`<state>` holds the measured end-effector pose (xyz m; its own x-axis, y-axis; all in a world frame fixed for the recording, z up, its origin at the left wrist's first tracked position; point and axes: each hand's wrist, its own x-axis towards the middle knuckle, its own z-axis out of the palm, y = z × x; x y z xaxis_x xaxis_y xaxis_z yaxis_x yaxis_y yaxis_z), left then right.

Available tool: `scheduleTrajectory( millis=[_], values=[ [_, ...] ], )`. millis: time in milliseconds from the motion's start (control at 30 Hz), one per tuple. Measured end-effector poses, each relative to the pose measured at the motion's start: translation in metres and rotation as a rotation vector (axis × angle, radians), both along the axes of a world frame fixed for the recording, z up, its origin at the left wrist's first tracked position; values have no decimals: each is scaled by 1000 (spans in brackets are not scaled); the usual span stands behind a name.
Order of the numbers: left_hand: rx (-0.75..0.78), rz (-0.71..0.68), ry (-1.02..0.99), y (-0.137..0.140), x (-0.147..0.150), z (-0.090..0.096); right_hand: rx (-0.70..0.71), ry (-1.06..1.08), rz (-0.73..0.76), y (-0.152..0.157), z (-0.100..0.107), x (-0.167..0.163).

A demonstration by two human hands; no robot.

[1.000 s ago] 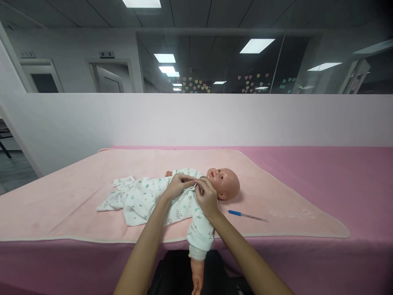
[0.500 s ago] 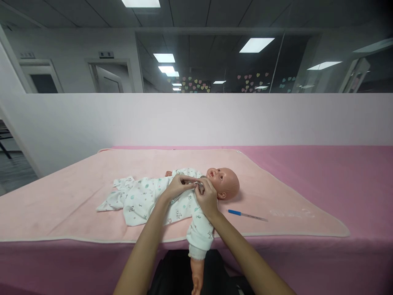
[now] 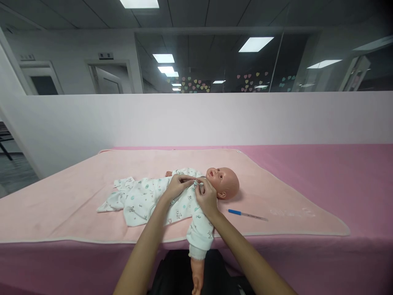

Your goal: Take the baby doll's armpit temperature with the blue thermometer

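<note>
A baby doll (image 3: 226, 180) lies on its back with its head to the right. It wears a white baby outfit (image 3: 139, 205) with small green and dark prints. At the chest, just below the chin, my left hand (image 3: 178, 187) pinches the outfit's fabric near the neckline. My right hand (image 3: 207, 198) is closed on the same spot from the other side, fingertips almost meeting the left ones. What exactly lies between the fingertips is small and partly hidden. One doll arm (image 3: 197, 273) hangs over the table's front edge, its sleeve cuff above the wrist.
A pen with a blue cap (image 3: 235, 212) rests to the right of my right hand, below the doll's head. Under everything is a peach blanket (image 3: 76, 184) on a pink table cover (image 3: 344, 184). A white wall (image 3: 215, 119) with glass above stands behind the table.
Both hands stay at the neckline. The left fingers have straightened slightly and shifted a little at the fabric; the doll and pen lie as before.
</note>
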<state>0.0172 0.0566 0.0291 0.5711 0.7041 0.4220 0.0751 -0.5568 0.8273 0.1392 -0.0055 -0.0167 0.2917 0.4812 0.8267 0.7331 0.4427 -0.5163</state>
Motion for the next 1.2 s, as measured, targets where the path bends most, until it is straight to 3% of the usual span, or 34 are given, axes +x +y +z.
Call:
scheduleTrajectory(
  millis=[300,700,967,1067,1200],
  values=[
    [-49,5,-22,1,1,1,2,5,12,0,-1,0],
    [-129,-88,-54,-1,1,5,56,3,30,0,0,0],
    [-237,-102,-131,4,0,1,52,-67,-50,0,1,-3],
    [-208,-89,-98,4,0,2,43,-74,-111,3,0,-4],
    [-45,-16,42,-4,-5,4,18,-61,-156,4,-1,-2]
  ],
)
